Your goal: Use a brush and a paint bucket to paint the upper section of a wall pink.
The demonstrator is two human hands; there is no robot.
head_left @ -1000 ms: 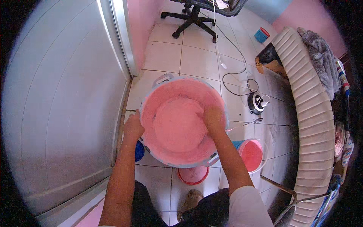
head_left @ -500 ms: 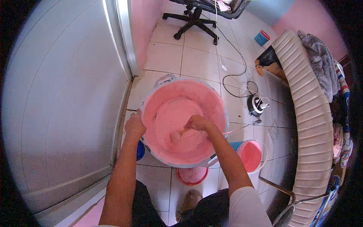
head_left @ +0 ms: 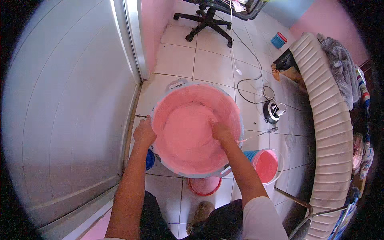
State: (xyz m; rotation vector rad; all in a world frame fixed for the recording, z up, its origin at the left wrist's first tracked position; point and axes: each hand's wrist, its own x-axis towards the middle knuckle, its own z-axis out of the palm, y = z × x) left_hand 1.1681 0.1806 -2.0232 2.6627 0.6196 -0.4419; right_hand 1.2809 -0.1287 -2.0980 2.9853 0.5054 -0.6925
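A large round grey tub (head_left: 229, 105) stands on the floor in front of me, its inside coated pink. Pink paint (head_left: 184, 130) covers the bottom of it. My left hand (head_left: 145, 132) is closed on the tub's left rim. Over the right part of the tub, my right hand (head_left: 221, 131) is closed round a paintbrush (head_left: 211, 122), most of which is hidden or blends into the pink. Close by the tub's lower right side is a blue bucket (head_left: 265, 166) with pink paint in it. A red-rimmed container (head_left: 205, 186) sits partly under the tub's near edge.
A grey door (head_left: 72, 112) rises on the left. Beyond the tub stands a wheeled chair (head_left: 206, 23). A cable (head_left: 261, 66) runs to a black and white device (head_left: 272, 112) on the tiles. A padded cushion (head_left: 326, 128) and a metal frame (head_left: 294, 200) line the right side.
My right hand has moved to the right across the tub, and the brush has swung up and away from the lower middle. My left hand stays on the rim.
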